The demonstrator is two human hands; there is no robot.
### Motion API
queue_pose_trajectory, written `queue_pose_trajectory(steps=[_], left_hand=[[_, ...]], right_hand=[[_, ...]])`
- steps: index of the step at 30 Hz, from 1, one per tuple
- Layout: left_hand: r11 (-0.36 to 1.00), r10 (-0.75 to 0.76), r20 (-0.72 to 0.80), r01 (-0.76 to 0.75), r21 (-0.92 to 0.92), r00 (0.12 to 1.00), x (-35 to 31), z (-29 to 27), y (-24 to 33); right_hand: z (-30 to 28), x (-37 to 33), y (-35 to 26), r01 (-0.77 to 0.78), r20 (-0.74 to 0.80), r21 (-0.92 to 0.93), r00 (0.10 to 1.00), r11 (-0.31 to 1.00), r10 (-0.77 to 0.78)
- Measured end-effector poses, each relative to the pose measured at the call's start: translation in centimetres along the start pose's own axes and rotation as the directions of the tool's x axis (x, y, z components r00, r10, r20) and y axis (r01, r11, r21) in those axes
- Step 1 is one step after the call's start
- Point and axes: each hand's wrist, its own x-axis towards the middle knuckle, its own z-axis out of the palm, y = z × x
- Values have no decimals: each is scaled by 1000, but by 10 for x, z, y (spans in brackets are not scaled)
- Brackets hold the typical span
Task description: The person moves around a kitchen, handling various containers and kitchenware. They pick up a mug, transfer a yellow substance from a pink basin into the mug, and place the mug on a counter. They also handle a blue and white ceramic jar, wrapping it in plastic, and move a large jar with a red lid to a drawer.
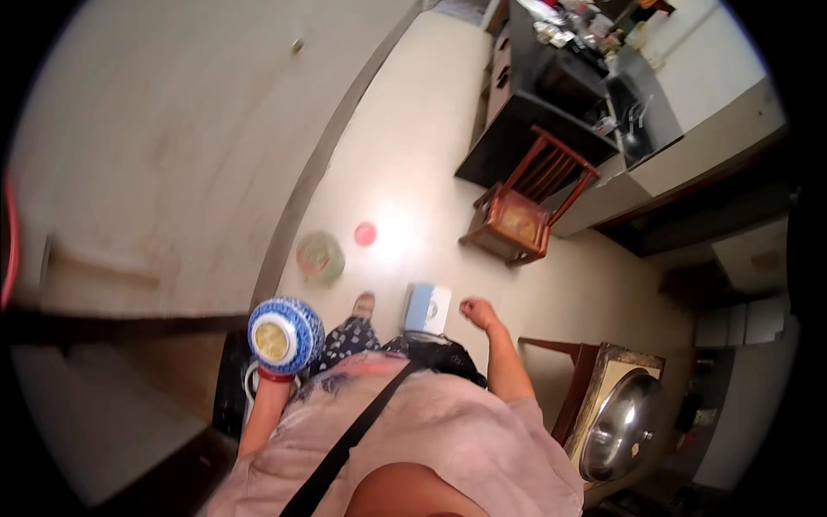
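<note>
A blue-and-white patterned bowl [301, 326] is at the end of my left forearm [265, 409], with its pale round foot showing. The bowl covers the fingers of my left hand, which holds it from beneath or behind; a red band shows at the wrist. Out to the right, my right hand [478, 312] has its fingers curled in, and nothing shows in them. A blue-and-white box [428, 308] lies between that hand and my shod foot [363, 305].
A greenish see-through container [320, 257] and a pink round thing [365, 233] are on the floor ahead. A wooden chair [520, 217] stands by the black counter [551, 129], which is cluttered at the back. Near right, a small table [603, 366] bears a shiny metal lid [622, 431].
</note>
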Motion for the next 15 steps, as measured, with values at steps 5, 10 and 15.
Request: queue_pose_trajectory(steps=[5, 10, 15], left_hand=[[941, -137, 86, 157, -300, 987, 140, 54, 22], [925, -166, 125, 199, -325, 978, 283, 113, 21], [960, -182, 59, 190, -206, 982, 418, 171, 11]], right_hand=[[-75, 32, 11, -341, 80, 129, 940, 931, 333], [-154, 98, 17, -524, 86, 569, 805, 634, 587], [-255, 271, -13, -314, 23, 684, 911, 658, 411]])
